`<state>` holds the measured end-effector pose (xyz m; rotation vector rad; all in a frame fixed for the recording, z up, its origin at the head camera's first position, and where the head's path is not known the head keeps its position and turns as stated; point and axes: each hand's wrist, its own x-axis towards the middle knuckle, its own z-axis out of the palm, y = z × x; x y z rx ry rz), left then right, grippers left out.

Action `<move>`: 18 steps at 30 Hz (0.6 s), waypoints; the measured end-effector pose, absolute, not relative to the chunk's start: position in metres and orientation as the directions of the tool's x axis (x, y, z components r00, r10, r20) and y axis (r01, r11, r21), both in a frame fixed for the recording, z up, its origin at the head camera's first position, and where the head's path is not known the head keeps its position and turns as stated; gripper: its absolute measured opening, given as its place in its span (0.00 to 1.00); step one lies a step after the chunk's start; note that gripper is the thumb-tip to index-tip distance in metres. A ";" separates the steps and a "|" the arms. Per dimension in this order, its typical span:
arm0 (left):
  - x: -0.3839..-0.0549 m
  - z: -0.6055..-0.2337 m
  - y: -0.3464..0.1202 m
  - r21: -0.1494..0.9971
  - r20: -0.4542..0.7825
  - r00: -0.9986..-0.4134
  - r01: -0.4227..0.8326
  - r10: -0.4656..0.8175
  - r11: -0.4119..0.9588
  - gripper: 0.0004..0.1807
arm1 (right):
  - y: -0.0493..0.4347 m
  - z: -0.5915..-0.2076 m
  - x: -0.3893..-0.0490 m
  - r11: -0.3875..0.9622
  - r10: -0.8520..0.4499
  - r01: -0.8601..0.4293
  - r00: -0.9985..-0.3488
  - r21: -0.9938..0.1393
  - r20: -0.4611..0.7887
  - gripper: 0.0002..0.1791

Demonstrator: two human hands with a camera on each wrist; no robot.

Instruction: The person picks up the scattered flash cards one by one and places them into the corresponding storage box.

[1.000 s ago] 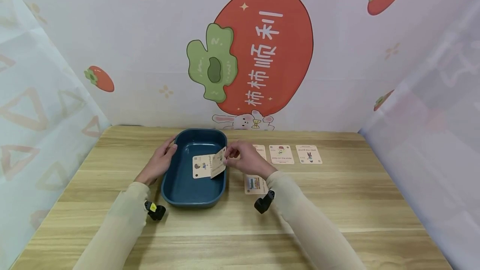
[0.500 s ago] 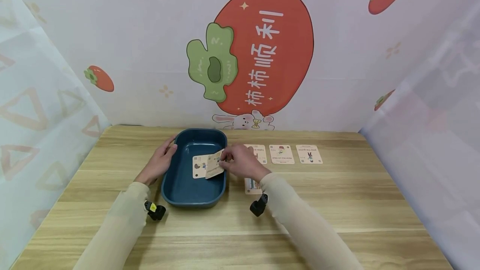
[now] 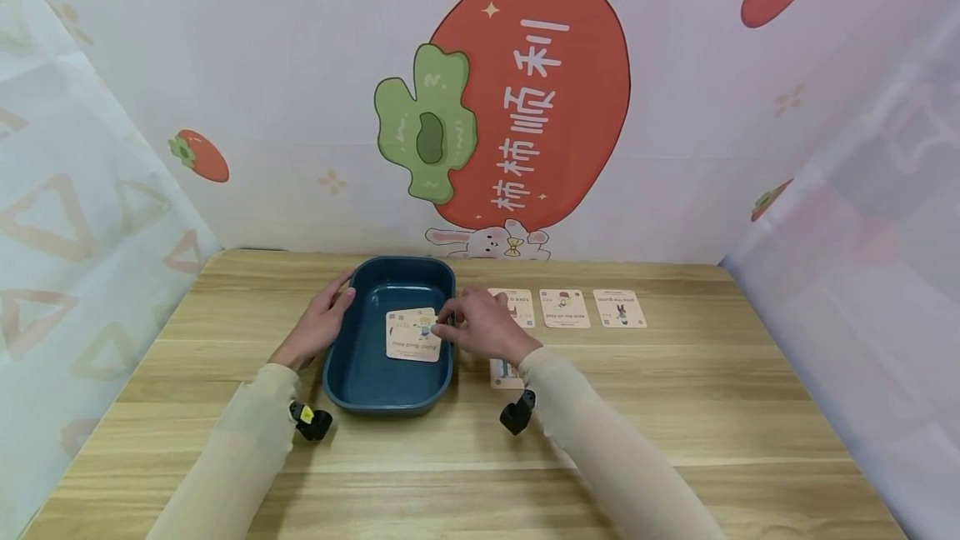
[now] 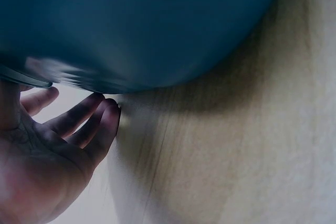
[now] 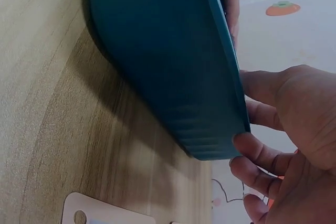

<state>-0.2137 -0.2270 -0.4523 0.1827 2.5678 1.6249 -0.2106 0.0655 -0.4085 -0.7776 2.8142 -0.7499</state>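
A dark blue plastic bin (image 3: 360, 386) stands on the table at centre left. My left hand (image 3: 318, 325) holds its left rim, with the thumb over the edge and the fingers against the outer wall, as the left wrist view shows. Inside the bin a picture card (image 3: 408, 344) reading "play ping-pong" lies over another card, which it hides. My right hand (image 3: 480, 323) reaches over the right rim, with thumb and forefinger at the card's right edge, pinching it. In the right wrist view, the rim hides those fingertips; the other fingers (image 5: 257, 148) are curled outside the bin.
Right of the bin, a row holds a partly covered card (image 3: 520, 307), a second card (image 3: 565, 309) and a third card (image 3: 620, 309). Another card (image 3: 505, 373) lies nearer, partly under the right wrist. A printed cloth (image 3: 300, 215) rises behind the wooden table (image 3: 420, 473).
The tilted card has come down nearly flat over the other card in the bin. My right hand has shifted slightly left with it. The left hand stays on the rim.
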 end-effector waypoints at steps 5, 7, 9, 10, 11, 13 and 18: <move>-0.214 -0.452 -0.227 0.901 -0.023 -0.989 0.044 0.148 0.431 0.32 | 0.070 -0.404 -0.209 0.714 -0.516 -0.456 -0.856 -0.531 0.041 0.11; -0.213 -0.451 -0.226 0.901 -0.022 -0.989 0.044 0.148 0.432 0.32 | 0.074 -0.402 -0.208 0.698 -0.520 -0.465 -0.852 -0.544 0.060 0.10; -0.213 -0.451 -0.226 0.899 -0.022 -0.989 0.046 0.149 0.435 0.32 | 0.077 -0.400 -0.208 0.686 -0.522 -0.469 -0.850 -0.557 0.073 0.10; -0.213 -0.451 -0.226 0.899 -0.022 -0.988 0.046 0.150 0.435 0.32 | 0.079 -0.399 -0.207 0.681 -0.521 -0.468 -0.850 -0.563 0.076 0.10; -0.213 -0.451 -0.226 0.900 -0.021 -0.988 0.047 0.150 0.434 0.32 | 0.081 -0.398 -0.207 0.676 -0.519 -0.466 -0.851 -0.571 0.080 0.10; -0.213 -0.451 -0.226 0.899 -0.021 -0.989 0.046 0.149 0.435 0.32 | 0.085 -0.397 -0.206 0.670 -0.514 -0.462 -0.853 -0.581 0.086 0.11; -0.213 -0.451 -0.225 0.896 -0.023 -0.990 0.042 0.142 0.441 0.32 | 0.096 -0.395 -0.206 0.661 -0.504 -0.455 -0.858 -0.596 0.097 0.13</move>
